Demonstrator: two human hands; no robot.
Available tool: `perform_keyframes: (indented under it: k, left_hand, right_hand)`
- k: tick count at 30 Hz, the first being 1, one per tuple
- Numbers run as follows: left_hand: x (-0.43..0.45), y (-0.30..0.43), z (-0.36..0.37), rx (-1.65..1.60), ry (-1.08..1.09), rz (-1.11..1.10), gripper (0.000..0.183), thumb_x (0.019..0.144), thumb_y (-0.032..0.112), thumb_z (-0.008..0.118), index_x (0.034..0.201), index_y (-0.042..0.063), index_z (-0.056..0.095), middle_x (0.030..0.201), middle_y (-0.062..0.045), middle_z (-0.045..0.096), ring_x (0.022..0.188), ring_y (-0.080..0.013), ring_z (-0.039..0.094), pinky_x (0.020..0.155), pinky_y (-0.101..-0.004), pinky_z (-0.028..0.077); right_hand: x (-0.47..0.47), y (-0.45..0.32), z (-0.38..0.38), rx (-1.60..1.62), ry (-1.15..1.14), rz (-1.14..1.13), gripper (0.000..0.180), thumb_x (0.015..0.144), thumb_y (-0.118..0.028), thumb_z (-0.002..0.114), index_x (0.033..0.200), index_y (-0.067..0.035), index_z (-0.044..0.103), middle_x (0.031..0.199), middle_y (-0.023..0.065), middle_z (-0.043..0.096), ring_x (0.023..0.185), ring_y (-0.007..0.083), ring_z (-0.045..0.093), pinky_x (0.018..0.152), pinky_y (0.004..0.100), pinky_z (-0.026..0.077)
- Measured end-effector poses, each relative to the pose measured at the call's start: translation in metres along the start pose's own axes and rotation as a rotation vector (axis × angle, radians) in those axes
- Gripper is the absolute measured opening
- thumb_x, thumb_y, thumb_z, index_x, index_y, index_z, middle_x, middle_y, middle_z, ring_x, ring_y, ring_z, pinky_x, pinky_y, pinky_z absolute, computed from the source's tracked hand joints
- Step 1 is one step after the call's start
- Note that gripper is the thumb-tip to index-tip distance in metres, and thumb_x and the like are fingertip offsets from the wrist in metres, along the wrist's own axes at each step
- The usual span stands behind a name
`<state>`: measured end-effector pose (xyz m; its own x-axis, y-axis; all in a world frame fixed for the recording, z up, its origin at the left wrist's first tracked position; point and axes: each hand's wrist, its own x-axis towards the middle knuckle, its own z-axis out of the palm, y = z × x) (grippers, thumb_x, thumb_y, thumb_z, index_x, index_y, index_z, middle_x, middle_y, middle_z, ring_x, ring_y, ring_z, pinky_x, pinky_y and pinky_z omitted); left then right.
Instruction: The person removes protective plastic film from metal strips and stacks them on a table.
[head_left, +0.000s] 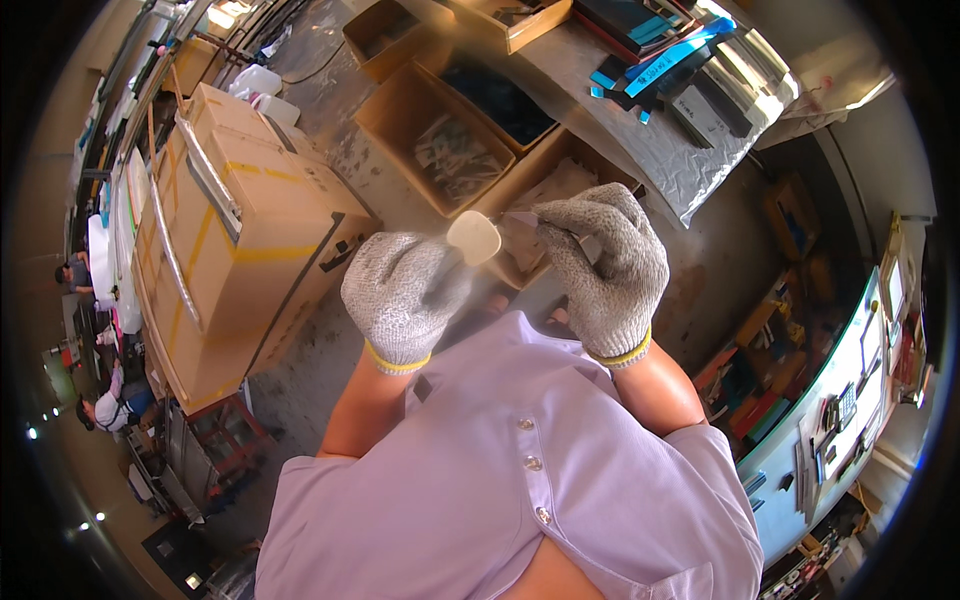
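Note:
Both of my hands wear grey knitted work gloves with yellow cuff edges. In my left hand (405, 296) is a cream, rounded object (474, 238); its smooth face points up and my fingers hide the rest. My right hand (611, 270) pinches a small, thin, see-through piece (521, 218) between thumb and forefinger. That piece points towards the cream object, and I cannot tell whether the two touch. Below and beyond my hands stands an open cardboard box (517, 161) with pale sheet material inside.
Left of me stands a large taped carton (262, 255). Another open box (431, 142) holds pale scraps. A plastic-covered table (600, 97) carries blue and black strips (667, 56). At right is a glass-topped desk (795, 465). Two people (112, 409) are far off at left.

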<state>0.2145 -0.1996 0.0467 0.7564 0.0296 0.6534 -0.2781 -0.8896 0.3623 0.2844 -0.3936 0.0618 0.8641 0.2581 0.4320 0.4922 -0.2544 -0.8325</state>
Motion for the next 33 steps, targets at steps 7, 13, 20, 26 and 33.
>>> perform_keyframes:
  k: [7, 13, 20, 26, 33]
  left_hand:
    - [0.010, 0.005, 0.007, -0.297, 0.086, -0.364, 0.014, 0.083, 0.010, 0.077, 0.088, 0.000, 0.070, 0.092, -0.007, 0.066, 0.073, -0.0144, 0.060, 0.064, -0.0310, 0.051]
    - [0.003, -0.008, 0.012, -1.356, -0.181, -0.971, 0.032, 0.099, 0.024, 0.063, 0.108, -0.006, 0.067, 0.087, -0.008, 0.069, 0.079, -0.0156, 0.066, 0.074, -0.0273, 0.054]
    - [0.006, -0.004, 0.030, -1.688, -0.124, -0.972, 0.036, 0.099, 0.024, 0.063, 0.112, -0.009, 0.065, 0.121, -0.026, 0.062, 0.119, -0.0372, 0.061, 0.085, -0.0357, 0.057]
    - [-0.006, -0.022, 0.038, -1.639, -0.278, -1.013, 0.035, 0.104, 0.025, 0.049, 0.126, 0.001, 0.059, 0.141, -0.035, 0.047, 0.137, -0.0465, 0.041, 0.120, -0.0525, 0.026]
    - [-0.002, -0.018, 0.036, -1.918, -0.107, -1.342, 0.034, 0.105, 0.020, 0.047, 0.130, -0.002, 0.050, 0.137, -0.029, 0.047, 0.134, -0.0374, 0.045, 0.113, -0.0444, 0.036]
  right_hand:
    - [-0.001, 0.013, 0.006, 0.431, -0.074, 0.397, 0.012, 0.084, -0.002, 0.072, 0.095, -0.001, 0.075, 0.090, 0.0055, 0.068, 0.082, 0.0119, 0.064, 0.074, 0.0272, 0.051]
    - [0.002, 0.008, 0.011, 0.647, -0.055, 0.548, 0.006, 0.089, -0.001, 0.067, 0.093, 0.002, 0.070, 0.089, 0.0018, 0.064, 0.081, 0.0082, 0.057, 0.076, 0.0239, 0.046]
    - [-0.001, 0.034, 0.013, 0.149, -0.030, 0.223, 0.008, 0.089, -0.002, 0.067, 0.096, 0.003, 0.071, 0.087, 0.0005, 0.063, 0.076, 0.0064, 0.055, 0.071, 0.0215, 0.045]
    - [0.002, 0.036, 0.014, 0.013, 0.054, 0.063, 0.017, 0.081, 0.000, 0.070, 0.098, -0.002, 0.073, 0.088, 0.0037, 0.063, 0.077, 0.0131, 0.058, 0.071, 0.0253, 0.046]
    - [0.004, 0.066, 0.019, -0.420, 0.159, -0.492, 0.030, 0.065, -0.013, 0.078, 0.095, -0.012, 0.071, 0.089, 0.0029, 0.062, 0.082, 0.0240, 0.061, 0.079, 0.0408, 0.048]
